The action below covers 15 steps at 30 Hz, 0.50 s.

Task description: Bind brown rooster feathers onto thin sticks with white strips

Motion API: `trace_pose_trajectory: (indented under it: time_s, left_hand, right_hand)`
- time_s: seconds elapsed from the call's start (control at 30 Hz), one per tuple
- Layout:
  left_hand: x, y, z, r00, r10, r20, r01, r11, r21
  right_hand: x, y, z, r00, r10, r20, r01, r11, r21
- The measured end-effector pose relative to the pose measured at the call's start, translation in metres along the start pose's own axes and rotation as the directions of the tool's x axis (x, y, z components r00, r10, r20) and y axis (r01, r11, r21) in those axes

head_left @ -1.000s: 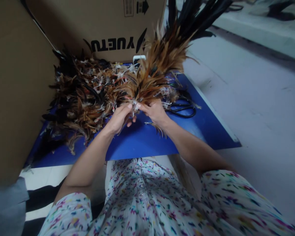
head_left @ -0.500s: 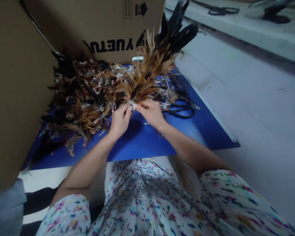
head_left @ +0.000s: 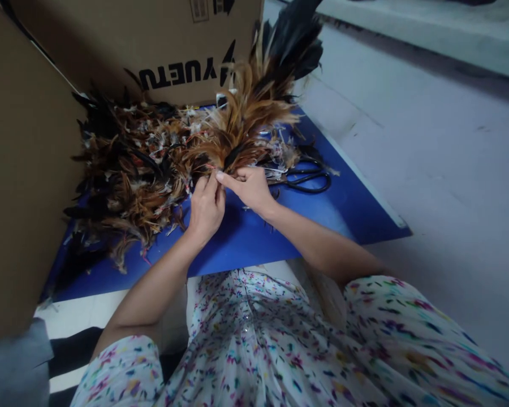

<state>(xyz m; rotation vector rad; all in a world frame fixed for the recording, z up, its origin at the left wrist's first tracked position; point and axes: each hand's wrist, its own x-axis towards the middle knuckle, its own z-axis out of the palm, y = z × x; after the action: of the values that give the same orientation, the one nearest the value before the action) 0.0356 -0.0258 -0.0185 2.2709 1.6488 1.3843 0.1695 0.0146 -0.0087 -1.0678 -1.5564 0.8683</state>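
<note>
A large bunch of feathers (head_left: 246, 113), golden brown below with long black plumes at the top, fans up and away from my hands. My left hand (head_left: 207, 206) is closed at its base, fingers pinched on the quill ends. My right hand (head_left: 250, 189) is closed there too, its thumb pressed against the left fingertips. The exact grip on the quill ends is partly hidden by the fingers. Just right of my right hand lie black-handled scissors (head_left: 309, 182), their blades partly covered. To the left spreads a heap of loose brown and black feathers (head_left: 127, 175).
A blue board (head_left: 348, 209) carries the feathers and scissors. Cardboard boxes stand behind, one printed YUETU (head_left: 110, 51), and at the left (head_left: 21, 169). On the right is a pale wall (head_left: 441, 169) with a ledge (head_left: 407, 34) higher up.
The view has shifted a little. Both hands stay at the base of the feather bunch; the right thumb has moved left and up over the left fingertips. The bunch stands slightly more upright.
</note>
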Motion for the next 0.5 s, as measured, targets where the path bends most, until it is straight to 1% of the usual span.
trace_pose_trajectory:
  time_s: [0.1,0.17,0.2,0.23,0.3,0.33,0.37,0.4,0.43,0.47,0.5]
  left_hand:
    - [-0.001,0.003,-0.002,1.000,0.000,0.003,0.000,0.999,-0.043]
    - [-0.001,0.003,-0.002,0.997,-0.070,0.017,0.072,0.982,-0.173]
    - [0.000,0.002,-0.002,0.990,-0.134,0.042,0.140,0.951,-0.274]
    - [0.002,0.001,-0.002,0.974,-0.207,0.087,0.225,0.894,-0.387]
    - [0.006,0.000,-0.004,0.914,-0.330,0.236,0.405,0.709,-0.578]
    - [0.008,0.000,-0.005,0.877,-0.360,0.319,0.480,0.607,-0.633]
    - [0.010,0.001,-0.008,0.842,-0.367,0.396,0.538,0.523,-0.661]
    - [0.012,0.002,-0.011,0.814,-0.357,0.459,0.581,0.461,-0.671]
    - [0.014,0.003,-0.013,0.793,-0.339,0.506,0.609,0.421,-0.672]
    - [0.015,0.004,-0.016,0.781,-0.324,0.534,0.624,0.401,-0.670]
    - [0.016,0.006,-0.018,0.779,-0.312,0.544,0.627,0.399,-0.669]
  right_hand:
    - [0.003,0.000,-0.001,0.999,0.037,-0.019,-0.036,0.998,0.046]
    - [0.004,0.001,-0.001,0.999,0.046,-0.013,-0.044,0.995,0.088]
    - [0.005,0.001,-0.001,0.999,0.044,-0.003,-0.043,0.993,0.111]
    - [0.005,0.001,-0.001,0.999,0.039,0.010,-0.040,0.990,0.136]
    - [0.006,0.000,-0.002,0.999,0.020,0.044,-0.028,0.983,0.180]
    - [0.005,-0.001,-0.003,0.998,0.005,0.066,-0.018,0.980,0.196]
    - [0.005,-0.002,-0.004,0.996,-0.012,0.093,-0.007,0.979,0.203]
    - [0.004,-0.003,-0.006,0.992,-0.029,0.121,0.005,0.980,0.199]
    - [0.003,-0.005,-0.007,0.988,-0.044,0.145,0.016,0.982,0.186]
    - [0.003,-0.007,-0.009,0.985,-0.054,0.167,0.025,0.985,0.170]
    - [0.003,-0.009,-0.010,0.980,-0.061,0.189,0.032,0.987,0.154]
